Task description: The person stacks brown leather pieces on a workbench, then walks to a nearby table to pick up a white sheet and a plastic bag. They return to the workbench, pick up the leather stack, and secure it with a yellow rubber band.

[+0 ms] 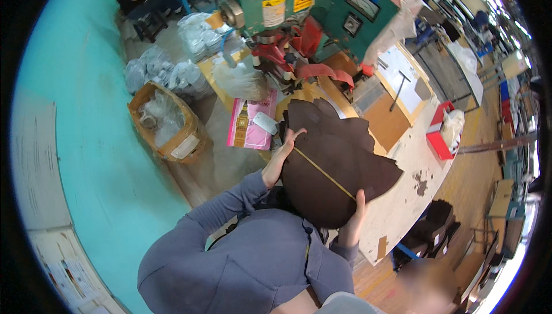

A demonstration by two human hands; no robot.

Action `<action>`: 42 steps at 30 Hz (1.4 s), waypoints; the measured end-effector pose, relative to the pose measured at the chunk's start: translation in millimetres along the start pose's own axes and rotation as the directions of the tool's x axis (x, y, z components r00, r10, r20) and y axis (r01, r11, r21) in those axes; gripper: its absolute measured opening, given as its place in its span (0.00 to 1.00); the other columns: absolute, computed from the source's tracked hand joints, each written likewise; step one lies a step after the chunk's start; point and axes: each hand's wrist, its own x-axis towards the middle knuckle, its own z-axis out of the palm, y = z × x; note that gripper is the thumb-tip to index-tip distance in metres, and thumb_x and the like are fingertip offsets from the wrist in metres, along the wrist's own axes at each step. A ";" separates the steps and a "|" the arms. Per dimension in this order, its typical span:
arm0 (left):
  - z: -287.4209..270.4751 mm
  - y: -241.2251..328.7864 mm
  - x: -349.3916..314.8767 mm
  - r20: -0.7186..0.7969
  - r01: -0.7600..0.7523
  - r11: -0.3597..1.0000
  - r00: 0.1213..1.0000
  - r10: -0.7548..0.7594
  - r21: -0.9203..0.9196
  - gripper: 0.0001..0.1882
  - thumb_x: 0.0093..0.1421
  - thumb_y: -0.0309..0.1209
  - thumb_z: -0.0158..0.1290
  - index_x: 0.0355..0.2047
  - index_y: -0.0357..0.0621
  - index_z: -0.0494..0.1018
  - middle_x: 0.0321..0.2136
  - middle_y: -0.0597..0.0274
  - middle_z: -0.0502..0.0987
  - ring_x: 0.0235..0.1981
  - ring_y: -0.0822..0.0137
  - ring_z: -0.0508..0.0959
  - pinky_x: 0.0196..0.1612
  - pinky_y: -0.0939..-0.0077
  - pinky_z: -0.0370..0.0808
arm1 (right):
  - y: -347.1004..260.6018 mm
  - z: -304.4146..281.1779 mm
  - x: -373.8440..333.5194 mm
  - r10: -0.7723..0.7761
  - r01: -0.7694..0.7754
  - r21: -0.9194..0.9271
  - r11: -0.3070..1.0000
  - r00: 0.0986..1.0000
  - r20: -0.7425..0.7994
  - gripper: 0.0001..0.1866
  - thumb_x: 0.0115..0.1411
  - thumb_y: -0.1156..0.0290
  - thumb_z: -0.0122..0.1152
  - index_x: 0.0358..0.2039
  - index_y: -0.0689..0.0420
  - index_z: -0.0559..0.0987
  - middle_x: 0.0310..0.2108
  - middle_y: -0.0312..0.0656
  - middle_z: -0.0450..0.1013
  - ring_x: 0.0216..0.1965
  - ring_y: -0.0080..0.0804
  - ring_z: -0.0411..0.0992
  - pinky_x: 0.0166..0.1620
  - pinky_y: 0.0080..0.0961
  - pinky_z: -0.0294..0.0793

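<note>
A thick stack of dark brown cut pieces (pixel 333 147), fabric or leather, is held in front of me at the table's near edge. A thin yellow band (pixel 325 173) crosses its near part at a slant. My left hand (pixel 282 159) grips the stack's left edge, thumb on top by one end of the band. On the right side my right hand (pixel 355 216) is closed round the near right edge, its thumb close to the band's other end. The fingers under the stack are hidden.
Beyond the stack stands a green machine (pixel 259 15) with a red clamp part (pixel 273 55). A pink printed packet (pixel 253 127) lies left of the stack. To the right are a hammer (pixel 399 91) and a red box (pixel 440 133). A cardboard box (pixel 172 127) stands on the floor at left.
</note>
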 end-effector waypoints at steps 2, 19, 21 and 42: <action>-5.2 19.4 -21.7 0.180 0.170 0.913 0.978 -0.108 -0.372 0.32 0.66 0.46 0.42 0.64 0.41 0.51 0.62 0.56 0.58 0.61 0.59 0.60 0.62 0.67 0.57 | -27.0 10.6 -17.6 -0.056 0.067 -0.179 0.982 0.996 0.068 0.40 0.54 0.63 0.63 0.62 0.62 0.55 0.57 0.48 0.59 0.56 0.39 0.61 0.59 0.31 0.58; -275.5 47.6 -47.9 -0.399 0.085 0.892 0.872 -0.281 -0.443 0.21 0.55 0.40 0.54 0.46 0.40 0.72 0.40 0.53 0.78 0.38 0.56 0.78 0.43 0.63 0.76 | 116.5 246.3 11.6 0.198 -0.082 -0.215 0.973 0.772 0.603 0.53 0.49 0.70 0.66 0.65 0.60 0.38 0.60 0.53 0.54 0.59 0.42 0.58 0.59 0.30 0.58; -292.7 43.8 -20.1 -0.407 0.176 0.905 0.849 -0.339 -0.386 0.23 0.54 0.37 0.56 0.48 0.40 0.70 0.40 0.54 0.77 0.37 0.59 0.78 0.41 0.65 0.76 | 125.3 248.9 25.4 0.385 -0.342 -0.179 0.922 0.775 0.501 0.46 0.49 0.75 0.63 0.64 0.55 0.46 0.59 0.46 0.56 0.59 0.39 0.57 0.59 0.30 0.57; -126.6 -26.0 61.8 -0.164 0.061 0.977 0.986 -0.028 0.203 0.13 0.60 0.34 0.51 0.43 0.41 0.74 0.38 0.64 0.76 0.39 0.71 0.74 0.42 0.80 0.68 | 6.6 96.0 203.3 -0.213 0.561 -0.810 0.169 0.824 0.526 0.27 0.57 0.52 0.57 0.47 0.64 0.74 0.48 0.55 0.71 0.51 0.49 0.69 0.53 0.33 0.67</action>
